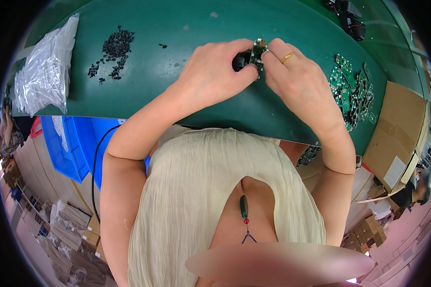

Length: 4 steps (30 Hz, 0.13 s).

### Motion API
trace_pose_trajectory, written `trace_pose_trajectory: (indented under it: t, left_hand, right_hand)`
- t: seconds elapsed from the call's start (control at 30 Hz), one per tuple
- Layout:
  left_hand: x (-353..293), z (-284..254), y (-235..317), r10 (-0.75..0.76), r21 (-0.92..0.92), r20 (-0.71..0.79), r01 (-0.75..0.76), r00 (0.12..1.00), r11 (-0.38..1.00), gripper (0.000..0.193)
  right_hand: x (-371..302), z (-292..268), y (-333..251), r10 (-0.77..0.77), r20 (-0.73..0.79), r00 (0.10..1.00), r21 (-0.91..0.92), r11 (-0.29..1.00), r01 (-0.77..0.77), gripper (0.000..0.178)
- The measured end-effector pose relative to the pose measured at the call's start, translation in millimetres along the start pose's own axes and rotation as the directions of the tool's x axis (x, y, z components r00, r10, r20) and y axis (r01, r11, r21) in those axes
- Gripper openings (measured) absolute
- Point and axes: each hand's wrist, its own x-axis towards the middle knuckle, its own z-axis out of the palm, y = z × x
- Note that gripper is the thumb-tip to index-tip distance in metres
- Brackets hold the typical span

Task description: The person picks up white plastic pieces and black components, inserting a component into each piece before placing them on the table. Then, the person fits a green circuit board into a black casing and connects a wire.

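Note:
Above the green tabletop, toward its far side, a small green circuit board (259,50) stands on edge between my two hands. My left hand (210,71) grips it from the left, thumb below and fingers above. A black part (240,60) shows in the hollow of that grip, against the board's left side; its kind is partly hidden. My right hand (297,79), with a ring on one finger, is closed, its fingertips pressed together at the board's right edge. Whatever small thing those fingertips may hold is hidden.
Small black parts (117,45) lie heaped at the left, with one stray piece (163,46) nearby. Clear plastic bags (45,67) sit at the far left. Several circuit boards (352,91) are piled right, beside a cardboard box (395,129). Blue bins (64,148) stand below the table's left edge.

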Motion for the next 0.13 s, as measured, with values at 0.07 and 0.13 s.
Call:
trace_pose_trajectory:
  t: [0.07, 0.13]
  left_hand:
    - [1.5, 0.6, -1.4, 0.014, 0.04, -0.001, -0.014, 1.0, 0.999, 0.035]
    - [2.8, 2.0, -3.4, 0.029, 0.039, -0.011, -0.029, 1.0, 0.999, 0.038]
  right_hand:
    - [0.4, 0.8, -2.3, -0.02, 0.02, 1.0, -0.048, 0.999, 0.021, 0.016]
    - [1.7, 1.6, -5.5, -0.029, 0.073, 0.997, -0.114, 0.993, 0.037, 0.017]
